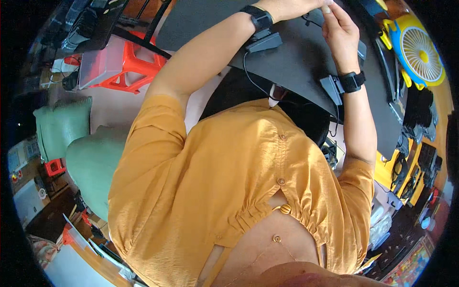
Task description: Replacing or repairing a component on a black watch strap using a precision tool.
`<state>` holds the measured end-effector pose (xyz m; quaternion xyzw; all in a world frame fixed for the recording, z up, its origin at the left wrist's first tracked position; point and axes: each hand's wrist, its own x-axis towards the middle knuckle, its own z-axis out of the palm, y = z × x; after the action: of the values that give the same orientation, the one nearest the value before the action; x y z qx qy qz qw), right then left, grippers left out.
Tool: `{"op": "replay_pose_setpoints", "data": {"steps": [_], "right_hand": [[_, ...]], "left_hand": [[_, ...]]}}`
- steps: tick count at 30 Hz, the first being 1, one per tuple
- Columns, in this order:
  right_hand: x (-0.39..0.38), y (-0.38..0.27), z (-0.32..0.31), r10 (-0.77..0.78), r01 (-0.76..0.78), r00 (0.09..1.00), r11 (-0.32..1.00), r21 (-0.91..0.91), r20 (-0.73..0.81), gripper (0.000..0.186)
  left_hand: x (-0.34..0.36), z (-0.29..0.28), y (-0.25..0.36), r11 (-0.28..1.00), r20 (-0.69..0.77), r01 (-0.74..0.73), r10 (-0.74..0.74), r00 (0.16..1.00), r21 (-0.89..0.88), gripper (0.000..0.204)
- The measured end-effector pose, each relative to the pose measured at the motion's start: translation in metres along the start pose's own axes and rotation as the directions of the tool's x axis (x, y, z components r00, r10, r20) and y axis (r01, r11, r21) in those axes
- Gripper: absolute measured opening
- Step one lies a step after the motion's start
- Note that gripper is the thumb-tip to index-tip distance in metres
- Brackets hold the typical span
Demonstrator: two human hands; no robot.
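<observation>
My left hand (291, 6) reaches over the dark table (296, 62) from the left, cut by the upper picture edge. My right hand (341, 33) is raised opposite it. The fingertips of both hands meet at the upper edge, thumb and fingers pressed together. Whatever lies between them is too small or too far out of the picture to make out. A black strap (260, 18) with a dark box (264, 43) sits on my left wrist. Another strap (352, 82) and box (331, 90) are on my right wrist. Below my hands lies a thin dark cord (311, 21).
A yellow and blue fan (420, 52) stands right of the table. Red plastic stools (136, 64) with a clear bin (100, 62) are at the left, above green cushions (93, 153). Cables (256, 79) hang from the wrist boxes near my lap.
</observation>
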<state>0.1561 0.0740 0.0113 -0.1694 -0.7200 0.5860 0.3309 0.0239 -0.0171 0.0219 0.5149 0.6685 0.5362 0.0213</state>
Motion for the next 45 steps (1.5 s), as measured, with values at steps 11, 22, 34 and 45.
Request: {"op": "replay_pose_setpoints", "data": {"steps": [11, 22, 34, 45], "right_hand": [[0.007, 0.009, -0.008, -0.278, 0.278, 0.961, 0.96, 0.009, -0.006, 0.026], [0.001, 0.01, -0.004, -0.067, 0.035, 0.986, 0.978, 0.204, 0.154, 0.026], [-0.009, -0.004, -0.005, -0.17, 0.164, 0.98, 0.984, 0.064, 0.106, 0.029], [-0.008, -0.003, -0.001, -0.234, 0.231, 0.972, 0.963, 0.137, 0.008, 0.022]], "left_hand": [[-0.003, 0.01, 0.013, 0.937, -0.089, -0.342, 0.348, 0.933, 0.074, 0.029], [-0.017, -0.006, 0.02, 0.968, -0.03, -0.242, 0.244, 0.969, 0.06, 0.033], [-0.033, 0.0, 0.016, 0.979, -0.054, -0.005, -0.006, 0.999, -0.202, 0.028], [-0.055, 0.006, 0.025, 0.983, -0.018, -0.074, 0.072, 0.997, -0.169, 0.024]]}}
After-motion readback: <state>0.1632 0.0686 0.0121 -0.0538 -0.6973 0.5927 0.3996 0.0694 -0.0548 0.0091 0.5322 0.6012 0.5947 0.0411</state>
